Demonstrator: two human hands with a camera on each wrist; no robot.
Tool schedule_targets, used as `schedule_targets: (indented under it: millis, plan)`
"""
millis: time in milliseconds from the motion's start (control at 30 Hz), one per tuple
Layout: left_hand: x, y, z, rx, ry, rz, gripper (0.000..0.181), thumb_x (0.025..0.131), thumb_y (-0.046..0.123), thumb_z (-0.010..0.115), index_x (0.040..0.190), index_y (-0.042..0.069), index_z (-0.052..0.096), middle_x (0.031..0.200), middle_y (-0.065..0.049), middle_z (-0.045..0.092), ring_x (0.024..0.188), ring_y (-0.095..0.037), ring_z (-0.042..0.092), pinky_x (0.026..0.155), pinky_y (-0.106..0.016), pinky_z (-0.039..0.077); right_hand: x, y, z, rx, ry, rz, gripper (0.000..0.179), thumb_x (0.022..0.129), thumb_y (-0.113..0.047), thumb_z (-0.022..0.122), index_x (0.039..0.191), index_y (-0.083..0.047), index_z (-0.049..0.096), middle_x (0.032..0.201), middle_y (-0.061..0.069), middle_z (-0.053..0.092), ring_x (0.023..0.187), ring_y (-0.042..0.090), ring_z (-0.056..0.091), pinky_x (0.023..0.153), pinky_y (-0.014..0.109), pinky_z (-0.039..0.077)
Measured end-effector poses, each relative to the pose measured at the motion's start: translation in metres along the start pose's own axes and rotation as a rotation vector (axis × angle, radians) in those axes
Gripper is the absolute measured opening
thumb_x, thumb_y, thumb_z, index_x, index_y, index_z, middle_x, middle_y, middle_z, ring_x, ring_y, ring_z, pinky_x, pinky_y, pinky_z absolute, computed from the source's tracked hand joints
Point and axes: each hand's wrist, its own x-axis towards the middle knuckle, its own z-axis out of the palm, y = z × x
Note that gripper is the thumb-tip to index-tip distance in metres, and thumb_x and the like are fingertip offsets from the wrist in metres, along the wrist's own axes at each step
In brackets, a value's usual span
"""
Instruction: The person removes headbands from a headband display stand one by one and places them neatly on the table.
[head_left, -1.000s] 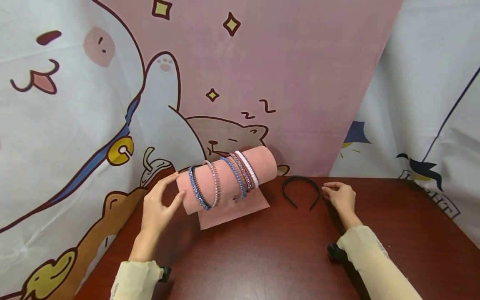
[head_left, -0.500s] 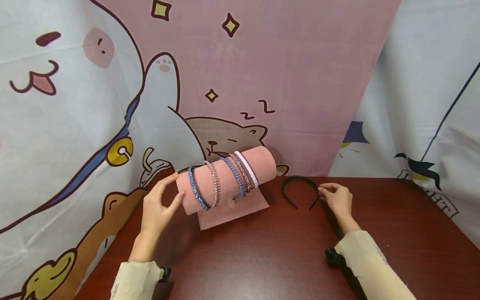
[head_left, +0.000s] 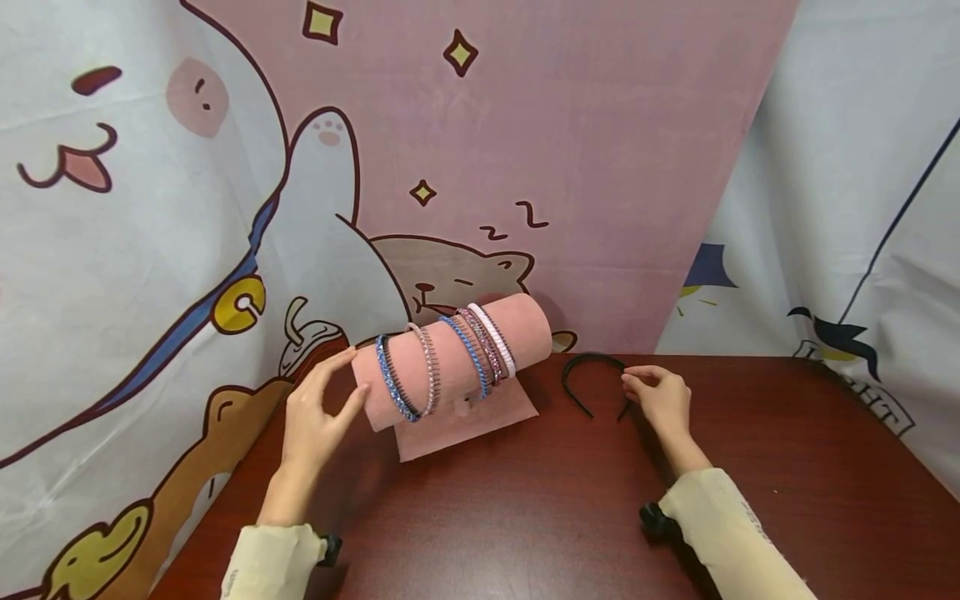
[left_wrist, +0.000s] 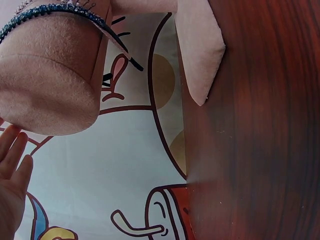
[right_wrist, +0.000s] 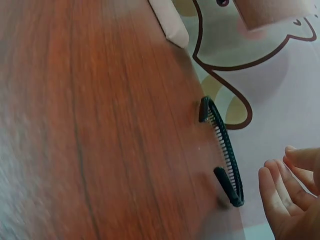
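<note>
A pink padded roll stand [head_left: 495, 329] carries several toothed headbands, among them a blue glittery headband [head_left: 393, 379] near its left end and a white headband [head_left: 495, 342] toward the right. My left hand [head_left: 315, 412] touches the roll's left end with fingertips and thumb, fingers fairly straight. On the table at the right lies a thin black toothed headband [head_left: 577, 362]. My right hand [head_left: 663, 404] is beside that headband's right arm, and its fingertips overlap it in the head view. In the right wrist view, a gap shows between the relaxed fingers [right_wrist: 275, 185] and the black headband [right_wrist: 227, 150].
The stand's flat pink base [head_left: 468, 425] rests on the dark red-brown wooden table [head_left: 487, 517]. A cartoon-printed cloth [head_left: 600, 167] hangs right behind the table, and a white printed cloth [head_left: 847, 208] closes off the right side.
My right hand has moved left, from beside the black headband to its right arm. The left hand, the stand and the headbands have kept their places.
</note>
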Motion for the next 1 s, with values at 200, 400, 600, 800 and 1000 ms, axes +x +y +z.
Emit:
schedule_targets:
  millis: [200, 400, 600, 800, 1000]
  plan:
    - [-0.001, 0.001, 0.000, 0.001, -0.002, -0.003, 0.049, 0.084, 0.021, 0.078, 0.132, 0.017, 0.064, 0.132, -0.006, 0.067, 0.123, -0.028, 0.061, 0.111, -0.009, 0.032, -0.006, -0.007, 0.005, 0.008, 0.000, -0.028, 0.022, 0.093, -0.011, 0.069, 0.109, 0.003, 0.073, 0.095, 0.017, 0.077, 0.064, -0.005, 0.067, 0.063, 0.014, 0.057]
    - [-0.001, 0.001, 0.000, 0.001, 0.001, -0.009, 0.050, 0.085, 0.021, 0.078, 0.132, 0.017, 0.064, 0.132, -0.005, 0.067, 0.124, -0.027, 0.061, 0.111, -0.010, 0.032, -0.010, -0.011, 0.010, 0.013, -0.008, -0.052, 0.022, 0.092, -0.012, 0.070, 0.109, 0.003, 0.073, 0.097, 0.018, 0.077, 0.065, -0.006, 0.067, 0.063, 0.014, 0.057]
    - [-0.001, 0.000, 0.000, -0.003, 0.001, -0.005, 0.050, 0.084, 0.021, 0.078, 0.132, 0.016, 0.064, 0.132, -0.006, 0.067, 0.123, -0.027, 0.061, 0.111, -0.009, 0.032, -0.014, -0.018, 0.014, 0.027, -0.010, -0.081, 0.022, 0.091, -0.011, 0.071, 0.108, 0.004, 0.074, 0.096, 0.020, 0.076, 0.064, -0.007, 0.066, 0.063, 0.015, 0.058]
    - [0.000, 0.001, 0.000, -0.010, 0.000, -0.001, 0.050, 0.084, 0.021, 0.078, 0.132, 0.016, 0.064, 0.132, -0.007, 0.067, 0.123, -0.028, 0.061, 0.110, -0.008, 0.031, -0.017, -0.022, 0.020, 0.005, -0.009, -0.112, 0.021, 0.090, -0.014, 0.073, 0.105, 0.001, 0.075, 0.095, 0.020, 0.077, 0.065, -0.003, 0.069, 0.064, 0.019, 0.059]
    - [-0.001, 0.000, 0.000, -0.008, -0.001, -0.007, 0.050, 0.085, 0.021, 0.078, 0.132, 0.015, 0.064, 0.132, -0.008, 0.067, 0.123, -0.028, 0.061, 0.111, -0.010, 0.033, -0.020, -0.025, 0.025, -0.017, -0.018, -0.140, 0.019, 0.090, -0.017, 0.074, 0.103, -0.003, 0.076, 0.093, 0.016, 0.077, 0.065, -0.003, 0.069, 0.068, 0.029, 0.062]
